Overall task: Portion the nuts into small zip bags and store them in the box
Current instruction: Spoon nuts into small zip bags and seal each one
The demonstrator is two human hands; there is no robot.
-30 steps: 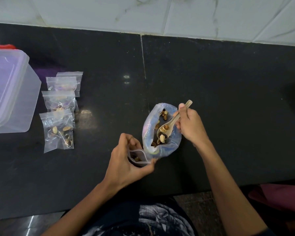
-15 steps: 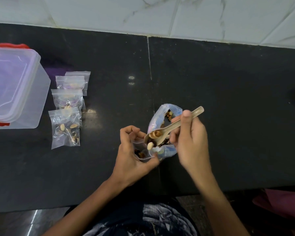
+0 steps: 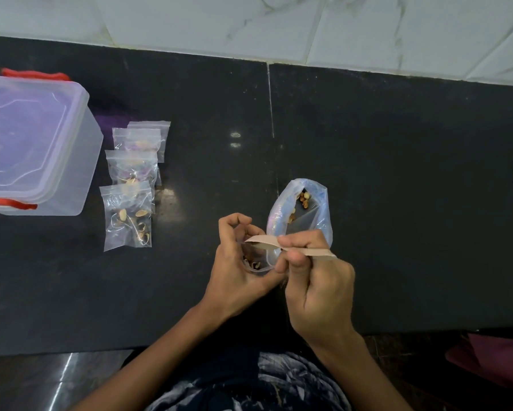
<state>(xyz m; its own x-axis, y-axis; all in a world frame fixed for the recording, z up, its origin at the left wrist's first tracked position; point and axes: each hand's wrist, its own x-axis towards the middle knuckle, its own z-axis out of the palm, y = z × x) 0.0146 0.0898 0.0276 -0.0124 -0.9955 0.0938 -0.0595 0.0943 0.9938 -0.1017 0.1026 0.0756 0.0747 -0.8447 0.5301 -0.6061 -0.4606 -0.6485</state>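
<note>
My left hand [image 3: 234, 262] holds a small zip bag [image 3: 253, 262] open at the counter's middle, with a few nuts inside it. My right hand [image 3: 317, 289] pinches a wooden spoon [image 3: 291, 247], turned over so that its bowl lies across the small bag's mouth. Just behind the hands stands a larger clear bag [image 3: 305, 209] with loose nuts in it. Several filled zip bags [image 3: 129, 209] lie in an overlapping row to the left. A clear plastic box [image 3: 33, 149] with a lid and red clasps stands at the far left.
The black stone counter [image 3: 397, 203] runs to a white tiled wall [image 3: 279, 25] at the back. Its front edge is close to my body. A dark red cloth [image 3: 492, 360] shows at the lower right, below the counter.
My right hand lifted the spoon with nuts out of the large bag, carried it to the small bag and tipped it over. The nuts have gone from the spoon.
</note>
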